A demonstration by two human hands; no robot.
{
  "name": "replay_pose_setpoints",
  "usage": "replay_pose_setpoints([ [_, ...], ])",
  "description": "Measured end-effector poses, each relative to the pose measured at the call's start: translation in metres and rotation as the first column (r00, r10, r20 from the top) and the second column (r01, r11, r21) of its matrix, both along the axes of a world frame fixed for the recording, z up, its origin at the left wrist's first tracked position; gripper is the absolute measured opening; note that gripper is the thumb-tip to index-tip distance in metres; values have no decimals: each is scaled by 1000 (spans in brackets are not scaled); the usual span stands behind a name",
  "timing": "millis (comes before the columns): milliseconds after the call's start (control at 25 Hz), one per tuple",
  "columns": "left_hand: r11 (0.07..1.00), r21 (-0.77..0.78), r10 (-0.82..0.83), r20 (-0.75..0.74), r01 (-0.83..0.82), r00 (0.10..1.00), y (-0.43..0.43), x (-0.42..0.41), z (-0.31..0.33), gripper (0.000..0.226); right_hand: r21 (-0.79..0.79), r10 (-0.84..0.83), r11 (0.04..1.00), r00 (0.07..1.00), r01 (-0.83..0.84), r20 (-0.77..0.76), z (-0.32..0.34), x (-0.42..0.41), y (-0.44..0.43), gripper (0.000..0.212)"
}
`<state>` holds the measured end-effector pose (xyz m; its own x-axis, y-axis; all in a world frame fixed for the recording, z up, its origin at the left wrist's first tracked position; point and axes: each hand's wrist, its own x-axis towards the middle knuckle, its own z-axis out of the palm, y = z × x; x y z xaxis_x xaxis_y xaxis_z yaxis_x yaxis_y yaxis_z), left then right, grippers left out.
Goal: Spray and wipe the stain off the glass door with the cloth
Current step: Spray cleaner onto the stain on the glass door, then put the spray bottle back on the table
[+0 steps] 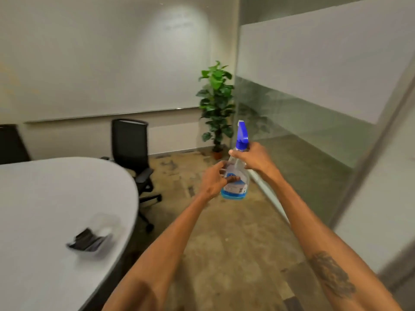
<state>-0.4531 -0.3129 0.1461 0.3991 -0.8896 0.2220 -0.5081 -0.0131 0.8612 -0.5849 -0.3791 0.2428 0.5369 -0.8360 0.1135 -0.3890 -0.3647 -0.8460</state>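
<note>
A clear spray bottle [238,176] with a blue trigger head and a little blue liquid at its bottom is held upright in front of me. My right hand [253,159] grips its neck just under the trigger. My left hand [213,179] wraps around the labelled body from the left. The glass door or wall [314,104], partly frosted with a clear lower band, runs along the right. A dark crumpled cloth [87,241] lies blurred on the white table at the lower left. I cannot make out a stain on the glass.
A white rounded table [56,198] fills the left. A black office chair [134,153] stands behind it, and another chair back [11,142] shows at the far left. A potted green plant [216,104] stands in the corner. Worn brown floor [224,243] stretches ahead.
</note>
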Motion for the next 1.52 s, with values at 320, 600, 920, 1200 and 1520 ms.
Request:
replay_pose_setpoints([
  [320, 950, 85, 303, -42, -299, 952, 160, 212, -38, 50, 52, 112, 992, 993, -114, 42, -52, 235, 107, 30],
  [600, 763, 249, 622, -34, -596, 783, 278, 310, -102, 39, 122, 147, 981, 987, -153, 59, -120, 365, 164, 29],
  [920, 590, 582, 619, 120, -560, 776, 331, 398, -175, 39, 168, 126, 977, 992, -128, 18, -202, 485, 156, 32],
  [1200, 536, 765, 284, 236, -358, 929, 288, 440, -225, 38, 228, 226, 952, 971, -204, -75, -256, 577, 129, 37],
  [1520, 472, 733, 115, 500, -490, 859, 291, 477, -265, 42, 294, 277, 927, 954, -232, -118, -305, 621, 129, 39],
])
